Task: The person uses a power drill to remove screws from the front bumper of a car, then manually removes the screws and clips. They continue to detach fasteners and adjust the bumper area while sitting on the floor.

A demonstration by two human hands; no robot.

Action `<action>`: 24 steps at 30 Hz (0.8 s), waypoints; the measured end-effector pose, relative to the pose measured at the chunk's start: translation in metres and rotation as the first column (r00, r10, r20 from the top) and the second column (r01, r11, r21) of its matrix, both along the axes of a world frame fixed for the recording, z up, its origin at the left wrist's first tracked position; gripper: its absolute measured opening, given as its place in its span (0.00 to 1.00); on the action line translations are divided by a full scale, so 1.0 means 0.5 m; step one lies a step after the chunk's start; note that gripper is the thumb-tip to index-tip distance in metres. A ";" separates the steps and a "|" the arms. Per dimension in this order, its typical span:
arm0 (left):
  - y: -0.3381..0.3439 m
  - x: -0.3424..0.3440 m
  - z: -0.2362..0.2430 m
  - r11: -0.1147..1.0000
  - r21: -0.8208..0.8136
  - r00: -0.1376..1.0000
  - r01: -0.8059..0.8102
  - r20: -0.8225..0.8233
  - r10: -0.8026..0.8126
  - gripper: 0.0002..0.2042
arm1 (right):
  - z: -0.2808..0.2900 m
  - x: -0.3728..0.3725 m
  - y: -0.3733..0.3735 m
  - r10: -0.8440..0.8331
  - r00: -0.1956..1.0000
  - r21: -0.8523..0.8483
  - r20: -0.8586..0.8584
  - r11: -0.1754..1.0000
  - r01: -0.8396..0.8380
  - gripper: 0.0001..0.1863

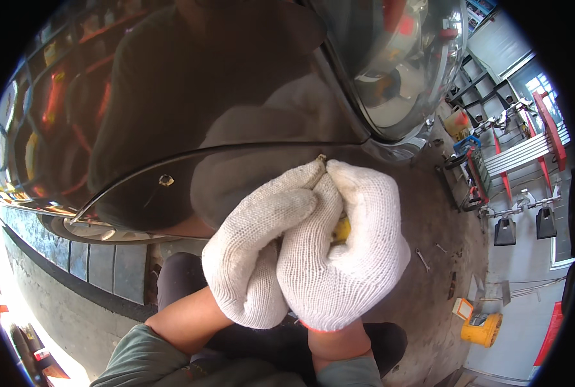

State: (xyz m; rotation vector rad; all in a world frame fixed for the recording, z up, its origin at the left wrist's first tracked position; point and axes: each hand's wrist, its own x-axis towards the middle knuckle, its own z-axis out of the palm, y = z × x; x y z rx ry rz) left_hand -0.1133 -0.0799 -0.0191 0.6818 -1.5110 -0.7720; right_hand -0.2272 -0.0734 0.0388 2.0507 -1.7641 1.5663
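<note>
Both hands wear white knit gloves and are pressed together in front of a dark brown car bumper [171, 206]. My left hand [248, 242] is closed, its fingertips meeting the right's at a small brass-coloured piece [321, 157] against the bumper, just below the headlight [390, 97]. My right hand [345, 248] is curled shut, with a bit of something yellow [341, 230] showing inside its grip. The gloves hide most of what the fingers hold, so its kind cannot be told. Left of the hands, a small hole with a pale, ragged rim [165, 180] marks the bumper.
Above the bumper seam spreads the glossy hood [236, 77], full of reflections. A tyre [100, 231] shows at lower left. On the floor to the right lies a wrench [423, 259], with a yellow bucket [481, 329] farther off. A red-and-white rack [526, 151] stands beyond.
</note>
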 end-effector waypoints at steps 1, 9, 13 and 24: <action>0.000 0.001 0.001 0.999 -0.031 1.000 -0.020 0.003 0.020 0.19 | 0.004 0.001 0.000 -0.004 1.000 0.012 -0.008 1.000 0.004 0.08; -0.020 -0.001 -0.025 0.972 -0.236 1.000 -0.012 -0.009 0.010 0.18 | -0.029 -0.023 -0.010 0.102 0.993 -0.068 0.058 0.993 -0.098 0.07; -0.016 0.001 -0.030 0.970 -0.243 1.000 0.002 -0.017 -0.007 0.18 | -0.053 -0.021 -0.011 0.089 0.992 -0.135 0.089 0.988 -0.076 0.08; -0.017 -0.004 -0.034 0.975 -0.220 0.996 0.004 -0.091 -0.025 0.18 | -0.032 -0.007 0.001 0.016 1.000 -0.097 0.019 0.995 -0.014 0.08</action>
